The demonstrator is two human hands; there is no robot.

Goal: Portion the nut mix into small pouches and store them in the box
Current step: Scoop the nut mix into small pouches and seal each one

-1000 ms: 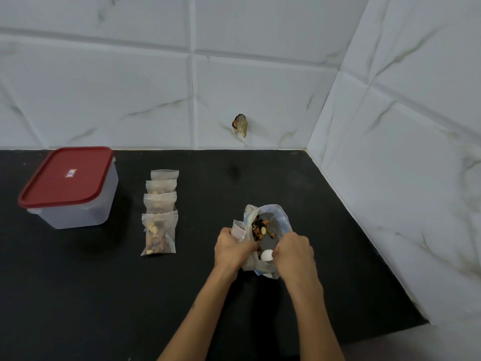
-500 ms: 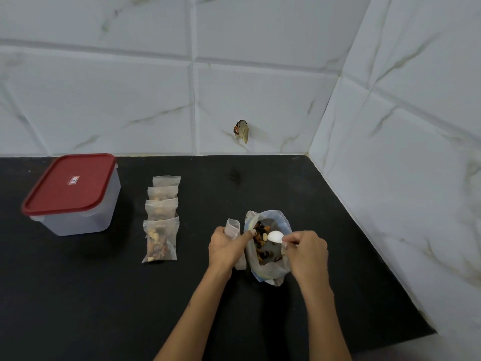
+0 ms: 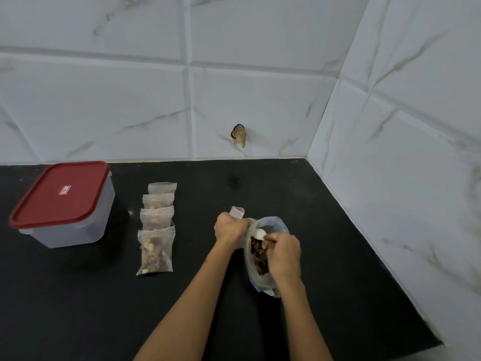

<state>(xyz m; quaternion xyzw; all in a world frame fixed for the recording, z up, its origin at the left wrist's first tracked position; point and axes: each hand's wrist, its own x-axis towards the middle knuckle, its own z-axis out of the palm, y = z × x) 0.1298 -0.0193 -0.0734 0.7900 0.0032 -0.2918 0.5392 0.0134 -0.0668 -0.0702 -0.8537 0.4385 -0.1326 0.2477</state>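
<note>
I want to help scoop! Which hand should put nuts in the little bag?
Right hand: it already holds the white spoon inside the big clear nut bag. The left hand grips the small empty pouch.

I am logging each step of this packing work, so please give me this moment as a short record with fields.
left hand: grips an empty small pouch
right hand: holds a white spoon in the big bag of nut mix
filled pouches: four, in an overlapping row on the black counter
box: red lid on, left of pouches
</note>
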